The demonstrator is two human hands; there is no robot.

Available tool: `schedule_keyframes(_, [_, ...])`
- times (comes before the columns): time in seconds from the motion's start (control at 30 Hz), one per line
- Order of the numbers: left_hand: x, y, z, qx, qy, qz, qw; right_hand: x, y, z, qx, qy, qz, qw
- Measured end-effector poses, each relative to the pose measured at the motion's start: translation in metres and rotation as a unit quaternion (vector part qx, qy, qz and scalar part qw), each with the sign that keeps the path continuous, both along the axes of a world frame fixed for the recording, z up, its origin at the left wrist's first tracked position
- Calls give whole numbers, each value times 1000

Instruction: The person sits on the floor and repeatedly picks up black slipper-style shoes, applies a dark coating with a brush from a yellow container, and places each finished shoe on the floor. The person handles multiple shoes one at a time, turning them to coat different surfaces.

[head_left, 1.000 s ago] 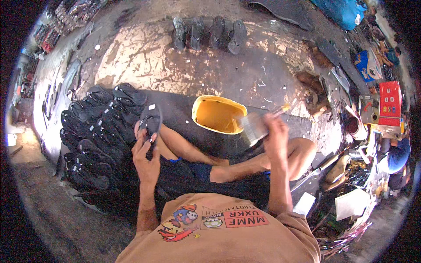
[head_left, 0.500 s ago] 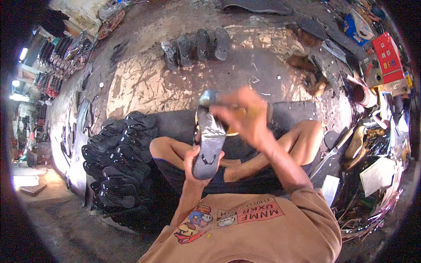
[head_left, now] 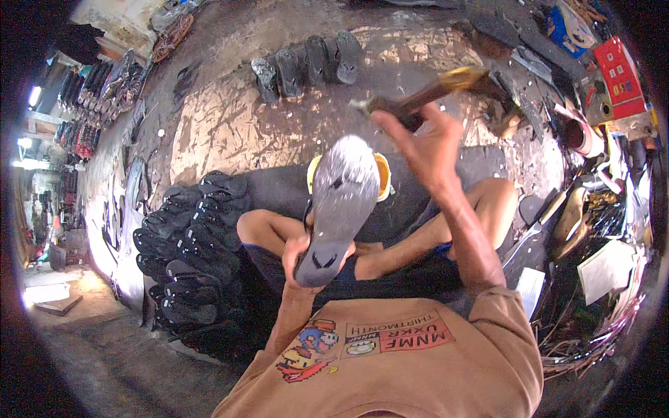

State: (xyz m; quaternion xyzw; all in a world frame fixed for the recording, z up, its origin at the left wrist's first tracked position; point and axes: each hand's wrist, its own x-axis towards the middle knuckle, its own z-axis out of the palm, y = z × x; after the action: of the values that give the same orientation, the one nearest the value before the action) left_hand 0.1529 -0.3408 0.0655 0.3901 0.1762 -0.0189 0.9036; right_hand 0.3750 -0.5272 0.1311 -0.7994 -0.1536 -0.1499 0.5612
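My left hand (head_left: 298, 259) is closed around the near end of a grey sandal (head_left: 341, 198). The sandal tilts up away from me, its broad face toward me, glossy at the far end and marked with a small dark V near my fingers. Yellow curved edges of something round (head_left: 383, 177) show on both sides of the sandal; the rest is hidden behind it. Raised to the right of the sandal and apart from it, my right hand (head_left: 433, 143) grips a dark stick-like tool with a yellow end (head_left: 418, 97). Motion blur hides the tool's exact kind.
Black sandals are piled (head_left: 198, 251) beside my left knee. Several dark sandals (head_left: 306, 64) stand in a row on the floor ahead. At right lie a red panel (head_left: 620, 76), a pinkish cylinder (head_left: 584, 139), a pale board (head_left: 605, 272) and scraps. My crossed legs rest on a dark mat (head_left: 279, 195).
My right hand has lifted away from the sandal, up and to the right, with the tool. The sandal's far end has turned up and slightly right, showing more of its shiny face.
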Motion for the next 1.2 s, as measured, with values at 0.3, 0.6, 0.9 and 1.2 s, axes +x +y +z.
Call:
schedule_keyframes(0.3, [47,4,4,-107,-76,8,991,-136,10,-13,129,-21,255,958])
schedule_keyframes(0.6, [72,-12,33,-57,-50,96,993,-153,22,17,193,108,205,953])
schedule_keyframes(0.9, [83,-20,40,-191,-111,82,972,-106,18,-7,178,149,79,969])
schedule_keyframes(1.2, [91,-18,32,-173,-83,138,972,-71,5,-7,117,119,104,980])
